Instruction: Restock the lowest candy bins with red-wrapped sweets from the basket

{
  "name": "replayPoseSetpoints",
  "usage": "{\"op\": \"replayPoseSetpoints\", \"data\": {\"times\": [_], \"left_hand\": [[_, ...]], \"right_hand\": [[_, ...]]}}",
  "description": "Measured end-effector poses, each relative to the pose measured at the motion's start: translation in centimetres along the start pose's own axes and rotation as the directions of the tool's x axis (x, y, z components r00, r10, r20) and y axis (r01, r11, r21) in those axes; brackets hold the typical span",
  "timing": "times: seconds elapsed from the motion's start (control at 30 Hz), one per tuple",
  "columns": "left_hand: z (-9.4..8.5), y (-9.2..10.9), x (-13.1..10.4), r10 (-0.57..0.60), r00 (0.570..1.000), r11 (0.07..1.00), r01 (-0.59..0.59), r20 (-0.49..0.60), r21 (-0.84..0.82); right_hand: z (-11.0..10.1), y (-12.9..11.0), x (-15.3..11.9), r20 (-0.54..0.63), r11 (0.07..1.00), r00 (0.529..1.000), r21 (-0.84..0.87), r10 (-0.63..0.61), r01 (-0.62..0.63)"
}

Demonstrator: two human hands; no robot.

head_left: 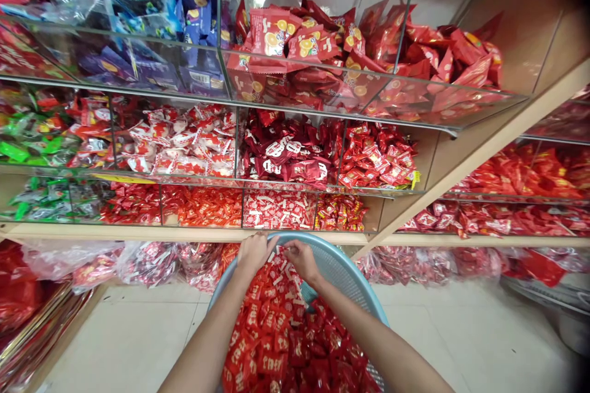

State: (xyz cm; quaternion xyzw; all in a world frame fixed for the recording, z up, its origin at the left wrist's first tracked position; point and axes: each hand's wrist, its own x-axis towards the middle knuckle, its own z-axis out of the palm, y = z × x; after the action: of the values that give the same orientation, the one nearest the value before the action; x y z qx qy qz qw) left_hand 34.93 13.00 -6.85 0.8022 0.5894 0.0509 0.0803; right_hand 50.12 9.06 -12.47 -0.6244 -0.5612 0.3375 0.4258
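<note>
Close together over wrapped candies [262, 319]: left hand [252, 256], right hand [300, 260].

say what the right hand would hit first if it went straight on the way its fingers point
Most likely the left hand: the fingers of the right hand point toward it at the far side of the blue basket. Depth is unclear; they might brush the wrapped candies first.

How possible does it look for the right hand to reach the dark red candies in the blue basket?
Probably yes: the right hand is over the basket, whose top is open, and the dark red candies lie largely uncovered, nearer the person.
</note>
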Motion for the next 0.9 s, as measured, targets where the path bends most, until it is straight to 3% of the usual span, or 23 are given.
{"op": "replayPoseSetpoints", "data": {"times": [0.23,0.37,0.5,0.67,0.8,0.9], "left_hand": [[-0.1,0.1,0.0,-0.010,1.000,1.000,0.010,0.010,0.001],[-0.3,0.2,-0.1,-0.013,1.000,1.000,0.013,0.016,0.005],[-0.3,0.2,-0.2,-0.006,1.000,1.000,0.006,0.013,-0.005],[-0.2,0.0,-0.1,-0.013,1.000,1.000,0.013,0.019,-0.011],[0.0,-0.1,0.0,-0.017,1.000,1.000,0.017,0.015,-0.016],[0.2,-0.1,0.0,-0.006,1.000,1.000,0.006,-0.009,-0.015]], "right_hand": [[0.8,0.9,-0.3,-0.003,0.996,0.996,-0.003,-0.092,0.092],[0.4,0.6,-0.6,0.015,0.982,0.987,-0.098,-0.161,0.162],[-0.2,-0.6,-1.0,0.033,0.950,0.965,-0.167,-0.260,0.262],[-1.5,-3.6,-0.2,-0.061,0.916,0.930,-0.206,-0.363,0.345],[-3.2,-6.3,2.7,-0.024,0.816,0.892,-0.417,-0.451,0.401],[-3.5,-7.9,5.2,0.033,0.662,0.934,-0.696,-0.357,0.278]]}}
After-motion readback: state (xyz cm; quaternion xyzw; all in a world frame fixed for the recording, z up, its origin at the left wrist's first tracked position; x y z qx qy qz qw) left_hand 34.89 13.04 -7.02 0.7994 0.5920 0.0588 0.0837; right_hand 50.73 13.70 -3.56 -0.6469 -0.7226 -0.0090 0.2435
